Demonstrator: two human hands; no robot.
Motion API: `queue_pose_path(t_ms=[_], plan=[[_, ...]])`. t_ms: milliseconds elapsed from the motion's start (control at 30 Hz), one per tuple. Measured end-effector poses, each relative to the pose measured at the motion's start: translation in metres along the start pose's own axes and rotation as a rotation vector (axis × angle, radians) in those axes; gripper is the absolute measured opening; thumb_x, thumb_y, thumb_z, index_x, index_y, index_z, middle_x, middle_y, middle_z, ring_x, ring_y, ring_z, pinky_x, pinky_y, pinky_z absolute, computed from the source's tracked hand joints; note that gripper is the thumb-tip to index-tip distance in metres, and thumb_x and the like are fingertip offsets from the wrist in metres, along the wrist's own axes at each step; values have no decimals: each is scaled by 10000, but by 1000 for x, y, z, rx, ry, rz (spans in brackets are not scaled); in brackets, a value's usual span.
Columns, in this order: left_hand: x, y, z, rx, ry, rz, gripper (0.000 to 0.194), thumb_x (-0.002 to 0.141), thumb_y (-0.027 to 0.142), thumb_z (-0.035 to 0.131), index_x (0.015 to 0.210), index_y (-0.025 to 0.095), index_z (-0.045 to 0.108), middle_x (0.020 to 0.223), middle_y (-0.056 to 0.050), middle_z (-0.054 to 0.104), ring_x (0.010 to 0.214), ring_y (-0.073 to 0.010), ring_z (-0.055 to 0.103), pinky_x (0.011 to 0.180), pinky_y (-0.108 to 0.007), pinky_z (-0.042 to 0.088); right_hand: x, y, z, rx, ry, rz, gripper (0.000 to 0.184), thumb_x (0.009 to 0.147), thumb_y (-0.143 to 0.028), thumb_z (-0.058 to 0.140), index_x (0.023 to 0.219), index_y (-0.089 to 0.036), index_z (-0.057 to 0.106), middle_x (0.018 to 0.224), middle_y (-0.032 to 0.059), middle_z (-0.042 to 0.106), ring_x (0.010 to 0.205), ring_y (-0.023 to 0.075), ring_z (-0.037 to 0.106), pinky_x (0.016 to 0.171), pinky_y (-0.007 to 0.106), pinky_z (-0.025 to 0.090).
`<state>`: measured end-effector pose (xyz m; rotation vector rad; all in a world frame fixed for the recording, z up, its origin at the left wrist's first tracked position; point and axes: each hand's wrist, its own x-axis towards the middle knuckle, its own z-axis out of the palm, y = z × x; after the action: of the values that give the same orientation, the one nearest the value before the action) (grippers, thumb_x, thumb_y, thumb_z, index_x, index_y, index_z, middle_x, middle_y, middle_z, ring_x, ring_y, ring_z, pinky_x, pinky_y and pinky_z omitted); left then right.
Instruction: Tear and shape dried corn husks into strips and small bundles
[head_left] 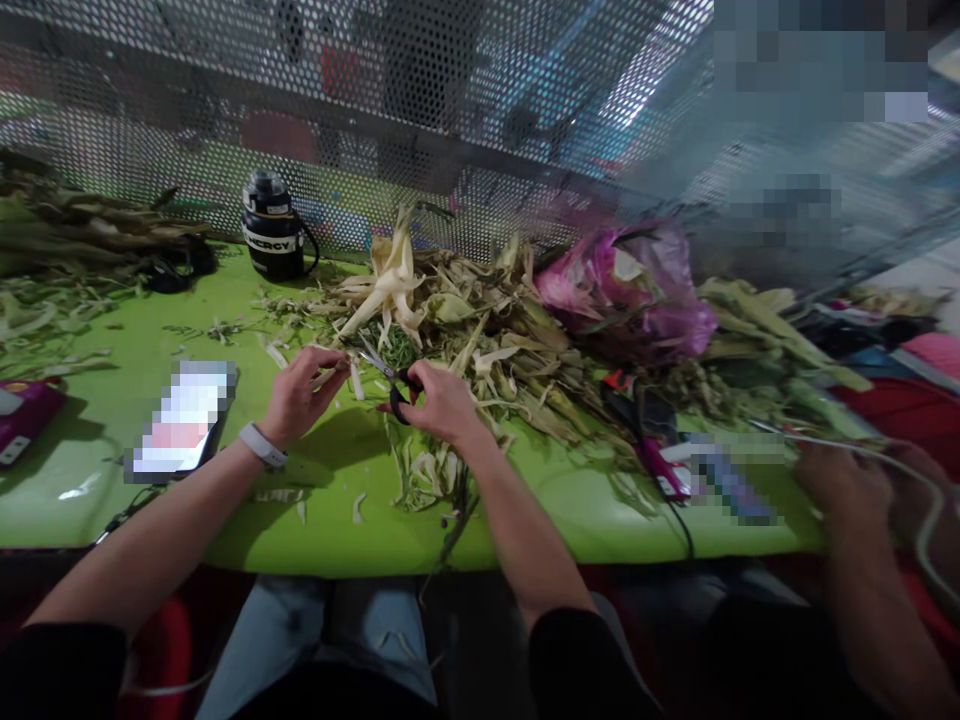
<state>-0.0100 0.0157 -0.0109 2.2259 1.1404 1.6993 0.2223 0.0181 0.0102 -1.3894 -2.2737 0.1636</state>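
Note:
My right hand (442,402) grips a pair of scissors (399,385) by black handles, with the metal blades angled up and left. Close to the blade tips, my left hand (304,392) has its fingers pinched together around a small pale strip, perhaps corn husk; its exact shape is hard to make out. Beyond both hands stands a peeled-back pale corn husk (394,290) with spread leaves. A small heap of green shreds (399,348) lies just behind the scissors. Below my right hand, curled husk scraps (431,475) are scattered on the green table (322,530).
A black bottle (274,230) stands by the perforated metal screen (495,120). Dried husks (517,370) pile beside a pink plastic bag (637,290). A lit phone (184,420) lies left, a purple device (26,415) farther left. Another person's hand (844,480) rests at right.

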Motion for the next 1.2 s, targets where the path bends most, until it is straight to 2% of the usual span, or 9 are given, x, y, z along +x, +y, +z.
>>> queue_pose_path(t_ms=[400, 567, 667, 733, 800, 867, 967, 1100, 1200], plan=[[-2, 3, 1, -65, -28, -129, 185, 826, 292, 670, 983, 194, 661, 914, -68, 689, 821, -163, 639, 753, -295, 521, 0, -4, -1, 41, -54, 39, 356, 733, -472, 668, 916, -198, 533, 724, 33, 655, 681, 198, 592, 626, 276, 352], [-3, 2, 1, -63, -45, -146, 189, 836, 280, 658, 1005, 197, 653, 932, -64, 685, 834, -159, 637, 766, -292, 516, 0, 2, 4, 80, -47, 88, 255, 736, -399, 660, 856, -209, 539, 734, 24, 641, 667, 176, 568, 611, 263, 339], [-3, 1, 2, -105, -25, -194, 199, 811, 295, 691, 980, 191, 669, 926, -63, 691, 835, -158, 643, 764, -284, 517, 0, 4, 6, 244, 15, 148, 277, 723, -419, 681, 780, -210, 507, 685, -5, 600, 618, 145, 533, 572, 249, 326], [-2, 2, 3, -179, -11, -282, 241, 796, 325, 711, 984, 179, 671, 934, -73, 696, 816, -157, 651, 728, -276, 527, 1, 3, 5, 474, 8, 208, 343, 704, -469, 695, 747, -213, 470, 635, -27, 561, 567, 123, 506, 526, 234, 321], [0, 2, 3, -314, -12, -426, 287, 796, 369, 712, 989, 164, 660, 920, -82, 703, 791, -160, 663, 658, -259, 534, 1, 1, 1, 740, -84, 259, 403, 701, -539, 684, 738, -215, 447, 598, -40, 548, 498, 101, 471, 470, 221, 312], [3, 2, 4, -457, -2, -582, 314, 792, 410, 711, 965, 157, 644, 865, -75, 707, 769, -164, 676, 591, -238, 525, 1, -1, -4, 955, -229, 272, 442, 725, -614, 632, 753, -210, 455, 573, -40, 573, 414, 76, 408, 411, 212, 280], [6, -1, 4, -591, 67, -731, 337, 765, 437, 732, 923, 159, 626, 823, -56, 709, 730, -155, 684, 540, -215, 496, -1, -3, -10, 1141, -416, 224, 510, 754, -695, 548, 772, -187, 502, 556, -15, 617, 349, 56, 357, 352, 203, 226], [8, -6, 6, -670, 121, -742, 326, 764, 430, 736, 933, 172, 630, 842, -47, 712, 679, -120, 659, 525, -201, 452, -5, -4, -9, 1232, -628, 206, 555, 738, -720, 553, 790, -167, 551, 602, 15, 661, 370, 65, 445, 346, 191, 307], [8, -5, 6, -694, 127, -720, 320, 773, 425, 729, 953, 181, 626, 865, -44, 705, 704, -115, 652, 559, -208, 457, -4, -5, -4, 1221, -688, 235, 534, 745, -699, 571, 780, -166, 550, 607, 18, 669, 378, 68, 476, 352, 184, 353]])
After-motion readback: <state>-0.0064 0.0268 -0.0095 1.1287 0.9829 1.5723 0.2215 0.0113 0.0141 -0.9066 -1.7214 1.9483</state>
